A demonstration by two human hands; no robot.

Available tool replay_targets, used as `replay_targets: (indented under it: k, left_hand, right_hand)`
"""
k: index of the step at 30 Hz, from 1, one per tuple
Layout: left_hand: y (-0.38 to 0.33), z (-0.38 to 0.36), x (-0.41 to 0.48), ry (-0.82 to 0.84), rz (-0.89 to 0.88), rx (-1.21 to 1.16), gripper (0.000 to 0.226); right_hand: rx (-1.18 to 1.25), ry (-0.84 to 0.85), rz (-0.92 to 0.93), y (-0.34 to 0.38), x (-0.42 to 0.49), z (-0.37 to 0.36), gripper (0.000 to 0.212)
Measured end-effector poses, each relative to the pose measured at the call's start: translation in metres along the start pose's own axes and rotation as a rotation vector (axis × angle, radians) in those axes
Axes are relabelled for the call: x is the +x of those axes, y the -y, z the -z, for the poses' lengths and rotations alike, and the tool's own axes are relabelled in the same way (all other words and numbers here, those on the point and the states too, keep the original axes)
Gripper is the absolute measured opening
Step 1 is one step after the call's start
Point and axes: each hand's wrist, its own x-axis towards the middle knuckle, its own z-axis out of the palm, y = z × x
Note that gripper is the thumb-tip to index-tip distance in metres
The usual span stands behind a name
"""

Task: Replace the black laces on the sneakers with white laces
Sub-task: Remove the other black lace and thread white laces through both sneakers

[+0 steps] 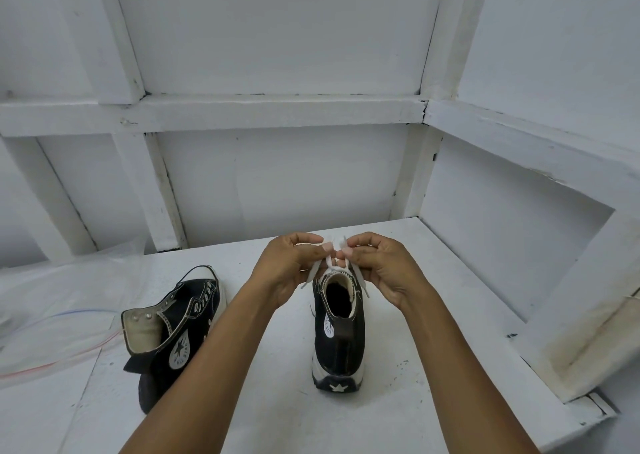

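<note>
Both left hand (289, 268) and right hand (379, 268) pinch the white lace (311, 276) in a narrow grip just above the standing sneaker (337, 346); an uneven pull could slacken the lacing or tip the sneaker.

Upright sneaker (337, 342): matt black canvas, smooth white rubber heel. Lying sneaker (180, 318): metal eyelets (149, 314), off-white cloth lining. White lace (333, 263): woven cloth. Table (277, 405): matt white paint, scuffed. Bag (52, 301): clear glossy plastic.

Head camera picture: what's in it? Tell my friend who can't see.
The left hand and right hand pinch a white lace atop an upright black sneaker on a white table. A second black sneaker, unlaced, lies tipped beside it.
</note>
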Motion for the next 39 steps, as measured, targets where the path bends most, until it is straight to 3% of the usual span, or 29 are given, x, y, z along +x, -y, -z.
replay_targets:
  k: [5, 13, 16, 19, 22, 26, 30, 34, 39]
  left_hand:
    - [-0.002, 0.0, -0.001, 0.082, -0.026, 0.121, 0.021]
    - [-0.016, -0.001, -0.006, 0.203, -0.115, 0.479, 0.01]
    - [-0.012, -0.004, -0.006, 0.142, -0.173, 0.409, 0.017]
    - [-0.011, -0.003, -0.006, 0.183, -0.132, 0.336, 0.019]
    - [-0.023, 0.002, -0.007, 0.263, -0.164, 0.553, 0.009]
    - [-0.038, -0.004, -0.006, 0.178, -0.317, 0.978, 0.01]
    - [-0.033, -0.013, -0.008, 0.106, -0.614, 1.263, 0.012]
    - [-0.014, -0.01, -0.005, 0.09, -0.83, 1.268, 0.011]
    - [-0.01, -0.008, -0.009, 0.04, -0.927, 1.217, 0.012]
  right_hand:
    - [-0.079, -0.01, 0.078, -0.002, -0.001, -0.008, 0.013]
    - [-0.092, -0.035, 0.029, -0.005, 0.003, -0.004, 0.045]
    - [-0.079, 0.029, -0.003, -0.003, 0.002, -0.001, 0.032]
    - [-0.058, 0.09, -0.042, 0.0, 0.003, 0.003, 0.025]
    - [-0.082, 0.083, -0.059, 0.0, 0.005, 0.005, 0.027]
    - [-0.021, 0.081, -0.068, -0.005, 0.008, 0.007, 0.023]
    - [0.017, 0.063, -0.09, -0.005, 0.012, 0.009, 0.007]
    - [-0.082, 0.116, -0.146, -0.003, 0.018, 0.007, 0.025]
    - [-0.114, 0.208, -0.193, 0.004, 0.02, 0.008, 0.021]
